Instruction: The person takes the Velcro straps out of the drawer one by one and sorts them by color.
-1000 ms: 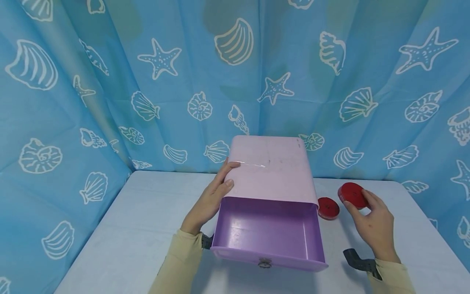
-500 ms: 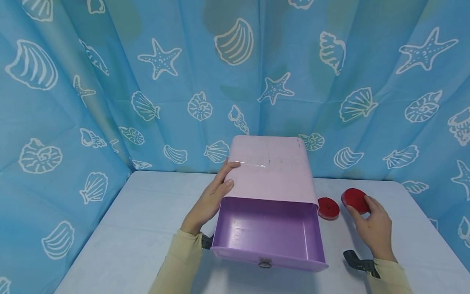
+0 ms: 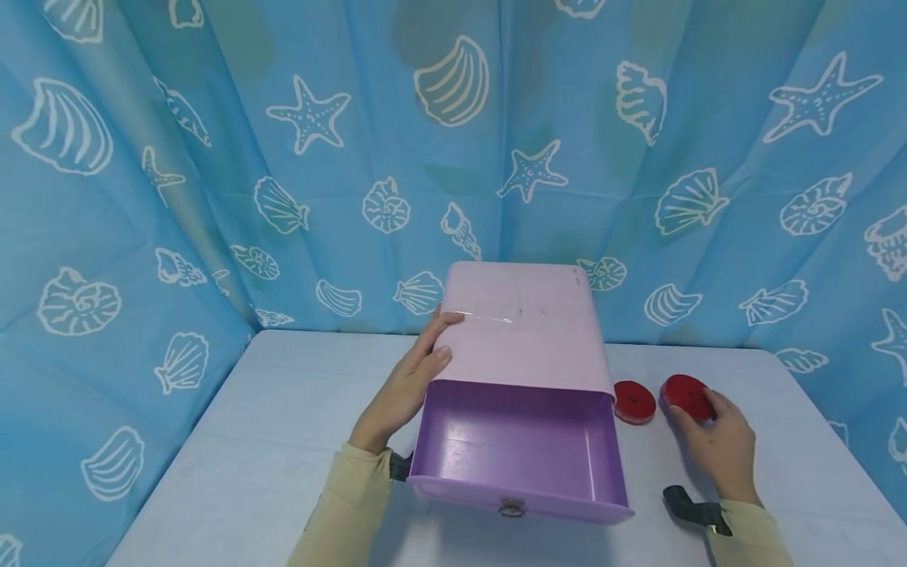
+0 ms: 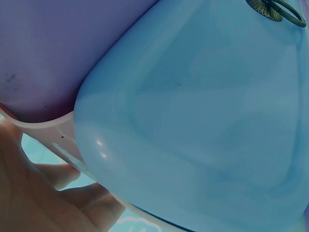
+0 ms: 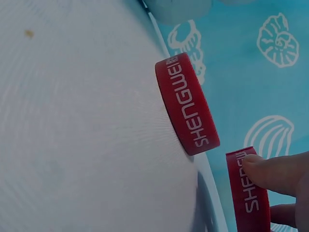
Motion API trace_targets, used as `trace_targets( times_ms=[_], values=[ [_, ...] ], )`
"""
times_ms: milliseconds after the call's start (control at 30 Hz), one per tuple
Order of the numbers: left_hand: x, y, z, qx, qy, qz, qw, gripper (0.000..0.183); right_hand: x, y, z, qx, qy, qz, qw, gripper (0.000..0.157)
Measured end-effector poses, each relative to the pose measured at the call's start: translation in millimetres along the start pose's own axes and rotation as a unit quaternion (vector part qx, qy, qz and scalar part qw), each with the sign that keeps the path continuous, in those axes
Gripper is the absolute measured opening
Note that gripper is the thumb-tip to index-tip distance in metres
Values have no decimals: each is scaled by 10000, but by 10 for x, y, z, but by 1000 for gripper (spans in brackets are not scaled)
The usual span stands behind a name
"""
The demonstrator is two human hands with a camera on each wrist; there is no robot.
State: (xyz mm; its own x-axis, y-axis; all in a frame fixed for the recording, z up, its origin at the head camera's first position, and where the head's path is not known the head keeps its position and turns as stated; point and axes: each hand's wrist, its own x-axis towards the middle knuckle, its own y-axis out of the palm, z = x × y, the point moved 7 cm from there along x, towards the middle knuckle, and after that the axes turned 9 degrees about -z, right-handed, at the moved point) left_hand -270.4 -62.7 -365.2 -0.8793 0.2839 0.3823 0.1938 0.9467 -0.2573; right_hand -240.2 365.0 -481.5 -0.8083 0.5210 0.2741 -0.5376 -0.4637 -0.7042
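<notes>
A pink plastic drawer cabinet (image 3: pixel 520 323) stands mid-table, its purple drawer (image 3: pixel 524 449) pulled out and bare inside. Against the cabinet's left side rests my left hand (image 3: pixel 400 394), thumb and a finger lying at the top edge. In the left wrist view its fingers (image 4: pixel 87 193) lie along the pink wall, beside a blue drawer front (image 4: pixel 203 106). My right hand (image 3: pixel 726 449) pinches a roll of red tape (image 3: pixel 687 398) between thumb and fingers, low over the table. A second red tape roll (image 3: pixel 634 402) sits between it and the cabinet; white lettering shows on both rolls.
A white table (image 3: pixel 283 441) carries everything. Behind it and to the left hangs a blue curtain (image 3: pixel 340 236) with white shells and starfish. The drawer's front edge, with a metal ring pull (image 3: pixel 511 507), juts toward me. Dark camera mounts (image 3: pixel 690 508) stick out from the wrists.
My right hand has lowered the red tape roll toward the table, beside the second roll. The left hand, cabinet and drawer have stayed put.
</notes>
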Motion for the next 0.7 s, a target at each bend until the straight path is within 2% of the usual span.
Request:
trace_targets(
  times_ms=[700],
  values=[
    [7, -8, -16, 17, -11, -42, 10000, 45, -9, 107, -73, -239, -113, 358, 9990, 68]
  ],
)
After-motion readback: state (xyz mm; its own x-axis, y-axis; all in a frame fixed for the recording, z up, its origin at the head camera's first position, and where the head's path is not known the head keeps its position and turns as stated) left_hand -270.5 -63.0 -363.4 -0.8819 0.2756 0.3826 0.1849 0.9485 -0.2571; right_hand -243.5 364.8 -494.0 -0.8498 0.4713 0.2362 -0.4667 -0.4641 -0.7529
